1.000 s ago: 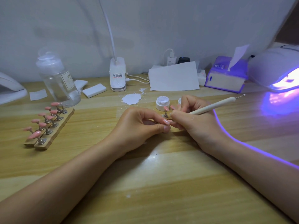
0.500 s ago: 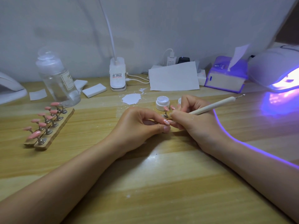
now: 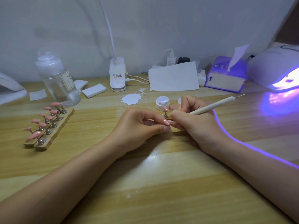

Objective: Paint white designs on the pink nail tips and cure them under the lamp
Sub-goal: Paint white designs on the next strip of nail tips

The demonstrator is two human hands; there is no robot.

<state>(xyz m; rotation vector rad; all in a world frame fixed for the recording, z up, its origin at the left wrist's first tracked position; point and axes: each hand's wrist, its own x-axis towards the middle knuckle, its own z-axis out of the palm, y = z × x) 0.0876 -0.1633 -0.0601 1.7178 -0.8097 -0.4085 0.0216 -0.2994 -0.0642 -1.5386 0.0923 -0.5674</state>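
1. Head view: the left hand (image 3: 142, 125) pinches a pink nail tip (image 3: 166, 122) at mid-table, and the right hand (image 3: 192, 122) grips the brush (image 3: 210, 107), its point on the tip.
2. Best to go steady here, with short strokes and wrists planted on the table (image 3: 145, 183).
3. The paint jar (image 3: 162, 103) sits just behind the hands; the lamp (image 3: 278, 70) glows far right, with an open path to it.

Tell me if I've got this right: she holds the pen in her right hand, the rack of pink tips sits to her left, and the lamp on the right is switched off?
Not quite. The lamp is on: the head view shows it glowing violet onto the table. The rest holds: the right hand holds the pen, and the rack sits to her left.
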